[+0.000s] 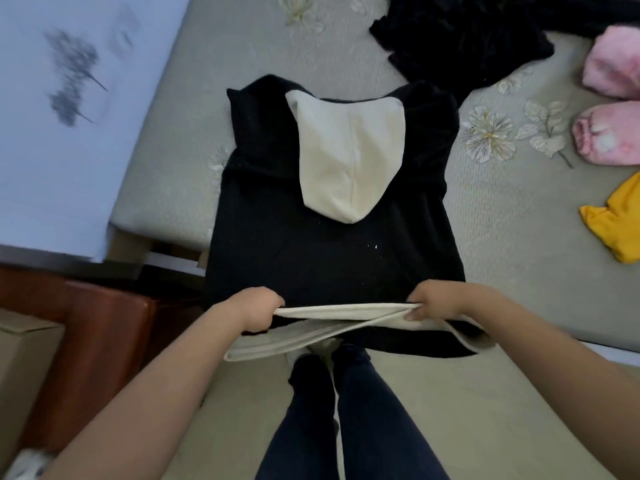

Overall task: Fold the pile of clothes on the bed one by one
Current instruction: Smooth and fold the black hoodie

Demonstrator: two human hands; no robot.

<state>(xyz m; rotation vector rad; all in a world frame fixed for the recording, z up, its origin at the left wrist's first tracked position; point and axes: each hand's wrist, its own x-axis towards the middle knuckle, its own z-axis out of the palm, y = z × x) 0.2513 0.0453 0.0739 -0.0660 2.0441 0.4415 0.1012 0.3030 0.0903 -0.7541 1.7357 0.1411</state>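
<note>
Black hoodie (pixel 332 244) lies back-up across the bed (pixel 502 244) edge, left hand (pixel 258 311) and right hand (pixel 438 303) each gripping its cream hem (pixel 346 311); lifting both corners level should keep the fold square.

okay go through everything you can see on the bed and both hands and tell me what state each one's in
black hoodie: lying flat, back up, cream hood laid open on it, sleeves tucked in.
cream hem: lifted off the bed edge, held at both ends.
left hand: grips the hem's left end.
right hand: grips the hem's right end.
black garment: crumpled, unfolded.
pink garment: bunched, unfolded.
yellow garment: crumpled, partly out of view.
</note>
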